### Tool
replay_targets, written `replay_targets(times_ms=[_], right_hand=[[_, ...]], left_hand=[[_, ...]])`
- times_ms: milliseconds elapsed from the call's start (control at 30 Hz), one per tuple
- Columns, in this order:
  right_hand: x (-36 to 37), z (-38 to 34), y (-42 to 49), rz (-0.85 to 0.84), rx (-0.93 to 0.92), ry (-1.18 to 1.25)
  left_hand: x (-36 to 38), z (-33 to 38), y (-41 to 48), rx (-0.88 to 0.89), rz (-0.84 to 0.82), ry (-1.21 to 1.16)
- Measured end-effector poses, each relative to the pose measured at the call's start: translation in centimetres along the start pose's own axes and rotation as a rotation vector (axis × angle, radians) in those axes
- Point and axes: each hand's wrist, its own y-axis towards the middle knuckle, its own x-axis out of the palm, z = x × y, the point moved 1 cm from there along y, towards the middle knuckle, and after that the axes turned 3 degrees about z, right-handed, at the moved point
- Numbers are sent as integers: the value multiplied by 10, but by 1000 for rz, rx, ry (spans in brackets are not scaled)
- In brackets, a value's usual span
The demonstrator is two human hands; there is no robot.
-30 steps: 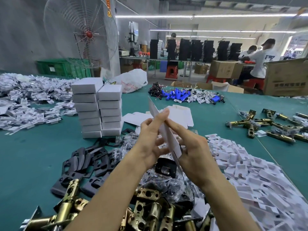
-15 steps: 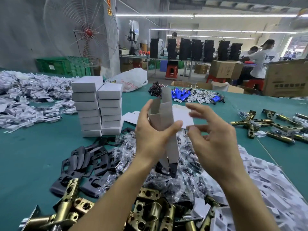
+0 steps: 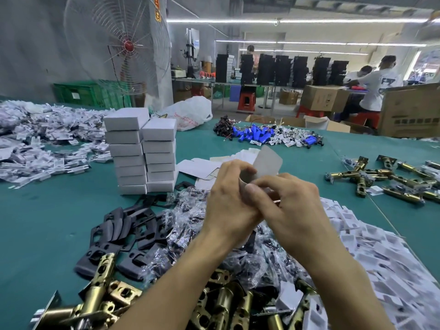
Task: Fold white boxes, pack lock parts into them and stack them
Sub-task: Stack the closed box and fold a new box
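Both hands meet over the table's middle around a white box blank [image 3: 266,163]. My left hand [image 3: 228,201] grips its lower part, and my right hand [image 3: 288,206] pinches a flap from the right. One rounded flap sticks up above the fingers; most of the blank is hidden by the hands. Two stacks of folded white boxes [image 3: 142,151] stand to the left. Flat box blanks [image 3: 200,166] lie behind my hands. Black lock plates [image 3: 123,232], bagged parts [image 3: 185,220] and brass latches [image 3: 107,294] lie near me.
Piles of white paper inserts [image 3: 381,258] spread on the right and others [image 3: 42,139] at the far left. More brass latches [image 3: 381,179] lie at right; blue parts [image 3: 257,134] at the back. A large fan [image 3: 119,46], cartons and seated people are beyond the green table [image 3: 35,222].
My hands lowered and came together on the blank. The right hand, apart and open half a second ago, now pinches a flap; the blank went from flat to partly folded.
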Motion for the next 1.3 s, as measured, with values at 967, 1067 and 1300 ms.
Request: replay_targets(times_ms=[967,1067,1300], right_hand=[[2,-13,-1,152,317,689],[7,-14,-2,220,298,601],[6,-8,-1,308,300,608]], left_hand=[[-1,4,-2,244,84,342],[-2,6,-3,201,61,308],[-1,1,-2,143,57,373]])
